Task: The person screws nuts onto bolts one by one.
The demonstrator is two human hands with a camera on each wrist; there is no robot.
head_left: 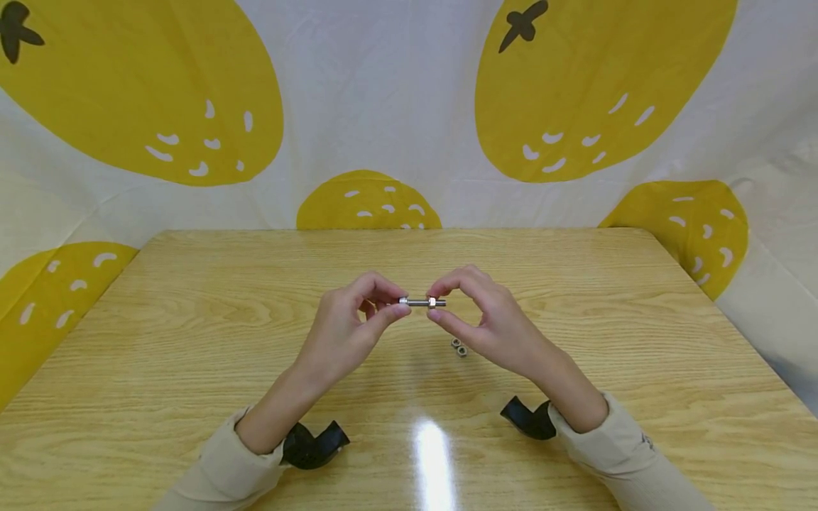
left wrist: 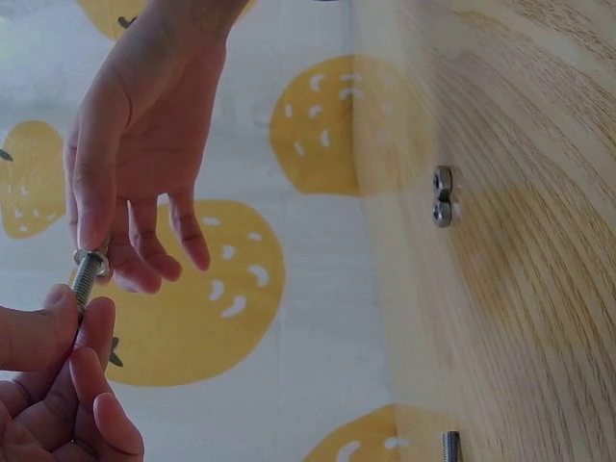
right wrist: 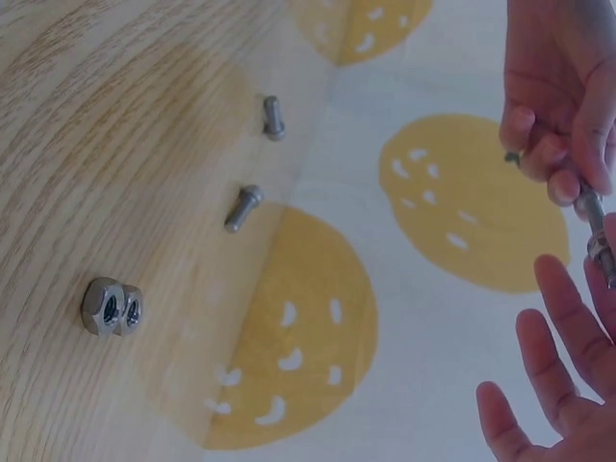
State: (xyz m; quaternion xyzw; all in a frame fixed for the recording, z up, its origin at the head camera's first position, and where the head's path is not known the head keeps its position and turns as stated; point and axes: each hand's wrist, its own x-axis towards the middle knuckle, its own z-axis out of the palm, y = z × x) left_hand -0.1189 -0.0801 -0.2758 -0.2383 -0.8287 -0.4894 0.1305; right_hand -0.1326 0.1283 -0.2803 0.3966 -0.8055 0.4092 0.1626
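Note:
A silver bolt [head_left: 417, 302] is held level above the table in front of me. Its head end is pinched between the thumb and index finger of my left hand [head_left: 341, 326]. A hex nut [head_left: 432, 302] sits on the shaft near the far end, with the threaded tip sticking out beyond it. The thumb and index finger of my right hand [head_left: 498, 323] pinch this nut from both sides. In the right wrist view, the nut [right wrist: 599, 248] encircles the bolt, and the right hand's other fingers are spread.
Two loose nuts [right wrist: 101, 306] lie side by side on the wooden table [head_left: 192, 298], below the right hand. Two more bolts, one nearer [right wrist: 243, 208] and one farther [right wrist: 273, 117], lie on the tabletop. A white cloth [head_left: 377, 85] with yellow fruit shapes hangs behind the table.

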